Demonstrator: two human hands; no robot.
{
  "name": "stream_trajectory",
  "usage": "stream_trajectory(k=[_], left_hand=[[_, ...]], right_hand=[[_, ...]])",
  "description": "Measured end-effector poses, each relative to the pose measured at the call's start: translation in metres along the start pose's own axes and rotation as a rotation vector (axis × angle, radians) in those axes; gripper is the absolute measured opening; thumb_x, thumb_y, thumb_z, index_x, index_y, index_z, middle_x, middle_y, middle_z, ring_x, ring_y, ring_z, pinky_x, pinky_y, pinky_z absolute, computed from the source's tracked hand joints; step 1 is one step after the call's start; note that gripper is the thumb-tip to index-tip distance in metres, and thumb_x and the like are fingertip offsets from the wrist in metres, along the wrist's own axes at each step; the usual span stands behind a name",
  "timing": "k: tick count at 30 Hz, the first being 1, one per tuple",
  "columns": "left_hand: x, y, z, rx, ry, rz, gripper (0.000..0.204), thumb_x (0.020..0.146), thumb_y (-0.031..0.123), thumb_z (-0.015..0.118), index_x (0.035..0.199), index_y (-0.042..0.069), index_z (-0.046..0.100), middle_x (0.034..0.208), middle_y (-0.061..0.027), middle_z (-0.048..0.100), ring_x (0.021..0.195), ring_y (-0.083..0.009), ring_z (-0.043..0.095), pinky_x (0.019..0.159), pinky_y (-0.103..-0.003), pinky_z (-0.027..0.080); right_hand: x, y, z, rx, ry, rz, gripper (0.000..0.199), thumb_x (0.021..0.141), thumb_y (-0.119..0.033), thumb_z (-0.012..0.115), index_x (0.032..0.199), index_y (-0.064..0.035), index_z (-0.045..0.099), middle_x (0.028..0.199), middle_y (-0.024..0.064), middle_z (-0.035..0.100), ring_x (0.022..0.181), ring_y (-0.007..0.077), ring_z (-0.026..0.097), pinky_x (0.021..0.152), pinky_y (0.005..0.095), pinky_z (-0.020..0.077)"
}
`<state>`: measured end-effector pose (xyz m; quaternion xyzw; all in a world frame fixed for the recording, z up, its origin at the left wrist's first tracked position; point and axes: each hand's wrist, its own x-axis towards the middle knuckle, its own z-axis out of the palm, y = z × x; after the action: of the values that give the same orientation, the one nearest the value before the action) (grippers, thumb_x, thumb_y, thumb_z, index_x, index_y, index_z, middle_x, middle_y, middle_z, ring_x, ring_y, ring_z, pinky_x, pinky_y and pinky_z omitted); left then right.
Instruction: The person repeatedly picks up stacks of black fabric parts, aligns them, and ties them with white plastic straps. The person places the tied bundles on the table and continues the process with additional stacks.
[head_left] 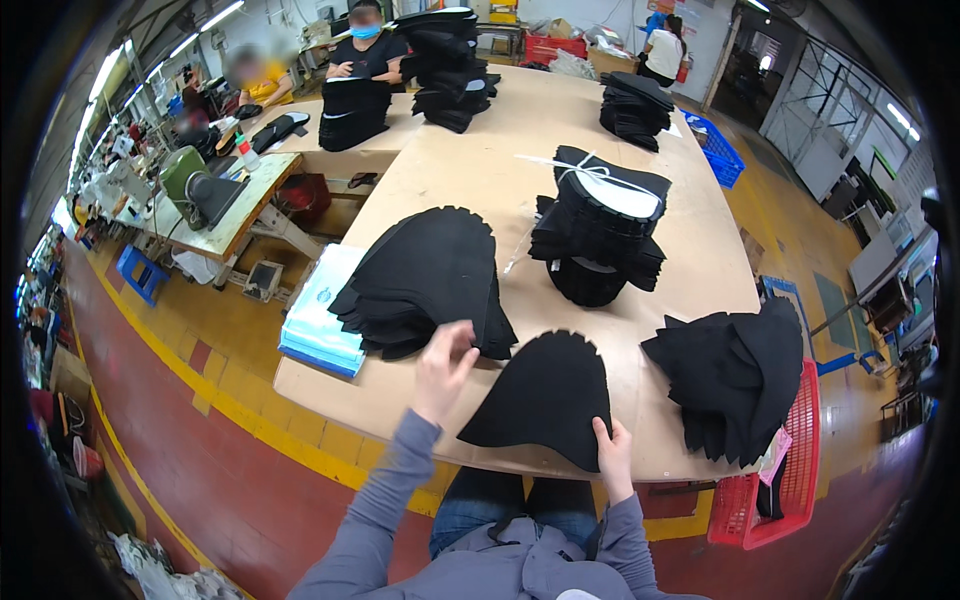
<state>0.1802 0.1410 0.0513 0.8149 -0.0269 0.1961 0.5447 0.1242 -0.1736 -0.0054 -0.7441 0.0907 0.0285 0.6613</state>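
Note:
A flat black cut piece [545,400], rounded at one end with small notches along its edge, lies at the table's near edge. My right hand [613,447] pinches its right side, thumb on top and fingers underneath. My left hand [445,372] hovers beside the front of a fanned pile of similar black pieces [425,275]; its fingers are loosely bent and seem to hold nothing. Another loose pile of black pieces [735,375] lies to the right, hanging partly over the edge.
Beyond my hands stands a stack tied with white cord [610,215]. More black stacks stand farther back. Light-blue packets [325,315] lie at the left edge. A red basket [803,480] is below the right corner, a blue crate [715,150] farther off. Other people work at the back.

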Motion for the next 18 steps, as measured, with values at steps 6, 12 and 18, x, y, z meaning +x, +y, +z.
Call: stream_trajectory(k=[6, 12, 18], left_hand=[[0.081, -0.015, -0.028, 1.123, -0.606, 0.487, 0.084, 0.068, 0.022, 0.081, 0.143, 0.030, 0.044, 0.159, -0.0034, 0.024, 0.150, -0.0269, 0.016, 0.118, -0.059, 0.013], [0.114, -0.036, -0.016, 0.962, -0.965, 0.688, 0.066, 0.075, 0.044, 0.077, 0.134, 0.026, 0.054, 0.146, -0.0001, 0.044, 0.145, -0.0238, 0.028, 0.119, -0.057, 0.016], [0.128, -0.026, 0.002, 0.852, -0.936, 0.743, 0.069, 0.063, 0.047, 0.083, 0.120, 0.017, 0.059, 0.130, -0.0046, 0.053, 0.140, -0.0252, 0.034, 0.118, -0.055, 0.021]], right_hand=[[0.003, 0.056, -0.025, -0.234, -0.024, -0.031, 0.037, 0.095, -0.024, 0.063, 0.113, 0.0078, 0.061, 0.096, 0.0201, 0.070, 0.087, 0.0218, 0.068, 0.077, 0.0318, 0.0524], [-0.006, 0.045, -0.017, -0.278, 0.092, -0.154, 0.032, 0.092, -0.024, 0.065, 0.108, 0.0037, 0.066, 0.086, 0.0198, 0.071, 0.075, 0.0286, 0.069, 0.068, 0.0360, 0.0527], [-0.011, 0.042, -0.011, -0.366, 0.169, -0.268, 0.030, 0.090, -0.024, 0.067, 0.107, 0.0010, 0.067, 0.077, 0.0195, 0.068, 0.064, 0.0310, 0.067, 0.059, 0.0375, 0.0507]])
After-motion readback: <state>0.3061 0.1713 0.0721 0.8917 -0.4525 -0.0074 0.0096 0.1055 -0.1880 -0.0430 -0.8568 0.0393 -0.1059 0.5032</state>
